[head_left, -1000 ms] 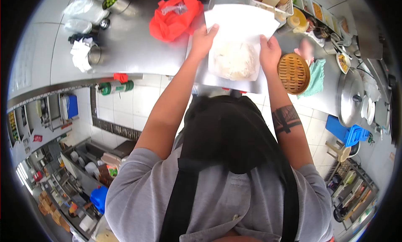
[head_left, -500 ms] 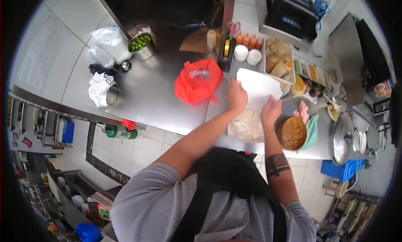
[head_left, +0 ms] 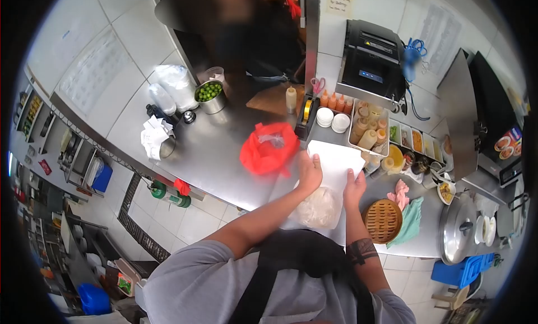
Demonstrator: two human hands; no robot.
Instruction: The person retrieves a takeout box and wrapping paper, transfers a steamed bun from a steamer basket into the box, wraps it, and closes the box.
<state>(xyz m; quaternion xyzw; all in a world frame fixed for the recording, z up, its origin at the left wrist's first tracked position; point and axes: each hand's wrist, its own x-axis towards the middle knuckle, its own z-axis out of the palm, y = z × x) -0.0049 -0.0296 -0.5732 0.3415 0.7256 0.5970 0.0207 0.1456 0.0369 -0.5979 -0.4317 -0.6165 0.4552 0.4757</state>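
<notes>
Both my hands grip a white rectangular piece (head_left: 334,162) that looks like a takeaway box; how deep it is, I cannot tell. My left hand (head_left: 309,172) is closed on its left edge, thumb on the near face. On its right edge, my right hand (head_left: 354,188) holds it with the thumb upright. Just below it, a clear plastic bag (head_left: 318,210) with pale contents lies on the steel counter between my forearms. A red bag (head_left: 269,150) with clear plastic in its mouth sits left of my left hand. A round bamboo steamer (head_left: 383,221) stands right of my right forearm.
A tape dispenser (head_left: 307,115), white bowls (head_left: 324,116) and a tray of sauce bottles (head_left: 369,134) stand behind the box. Pink (head_left: 399,194) and green cloths (head_left: 410,222) lie by the steamer. A metal pot of green limes (head_left: 210,97) is far left. Another person (head_left: 252,38) stands beyond the counter.
The camera view has tilted up, so the counter appears lower. Both hands still hold the white piece, now closer to my body and above the plastic bag. The person beyond the counter shows more.
</notes>
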